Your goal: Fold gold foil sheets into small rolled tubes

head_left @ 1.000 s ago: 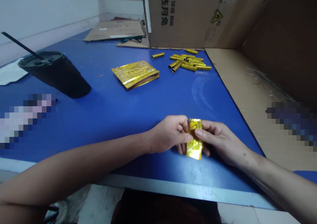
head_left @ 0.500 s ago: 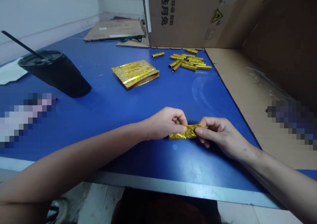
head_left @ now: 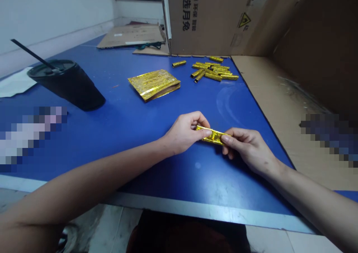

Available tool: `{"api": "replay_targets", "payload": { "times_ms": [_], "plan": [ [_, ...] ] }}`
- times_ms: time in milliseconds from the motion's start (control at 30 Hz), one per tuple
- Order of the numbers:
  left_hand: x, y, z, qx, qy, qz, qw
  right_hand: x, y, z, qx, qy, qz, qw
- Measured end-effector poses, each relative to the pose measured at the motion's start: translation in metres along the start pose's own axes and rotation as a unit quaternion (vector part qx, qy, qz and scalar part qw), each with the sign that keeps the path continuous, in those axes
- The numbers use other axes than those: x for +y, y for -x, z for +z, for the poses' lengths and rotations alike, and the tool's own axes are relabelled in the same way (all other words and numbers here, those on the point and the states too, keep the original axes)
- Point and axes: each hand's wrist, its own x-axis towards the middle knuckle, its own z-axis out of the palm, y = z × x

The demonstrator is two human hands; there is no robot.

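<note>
A narrow gold foil strip (head_left: 213,135) is pinched between both my hands just above the blue table (head_left: 134,115). My left hand (head_left: 186,132) grips its left end with thumb and fingers closed. My right hand (head_left: 248,148) pinches its right end. The strip lies almost level, tilted slightly down to the right. Farther back lies a flat stack of gold foil sheets (head_left: 153,83), and beyond it a heap of rolled gold foil tubes (head_left: 214,71).
A black lidded cup with a straw (head_left: 68,83) stands at the left. A large cardboard box (head_left: 212,18) rises at the back, and a cardboard sheet (head_left: 291,107) covers the right side. Flattened cardboard (head_left: 131,35) lies at the far back. The table's front edge (head_left: 195,210) is close to me.
The foil piece went from a wide upright sheet to a thin strip held level. Both hands moved a little away from me, staying closed on it.
</note>
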Motion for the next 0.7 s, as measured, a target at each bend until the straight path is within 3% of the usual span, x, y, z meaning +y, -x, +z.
{"api": "replay_targets", "payload": {
  "times_ms": [133,467,700],
  "plan": [
    [-0.004,-0.001,0.000,0.029,0.040,0.020,0.999,0.000,-0.002,0.000,0.021,0.003,-0.005,1.000],
    [-0.012,-0.003,0.001,0.039,0.058,0.048,0.996,0.005,-0.006,-0.001,0.039,-0.040,-0.017,0.998],
    [-0.013,-0.001,0.000,0.002,0.023,0.036,0.999,0.002,-0.002,0.001,0.068,0.052,-0.055,0.995]
  ]
}}
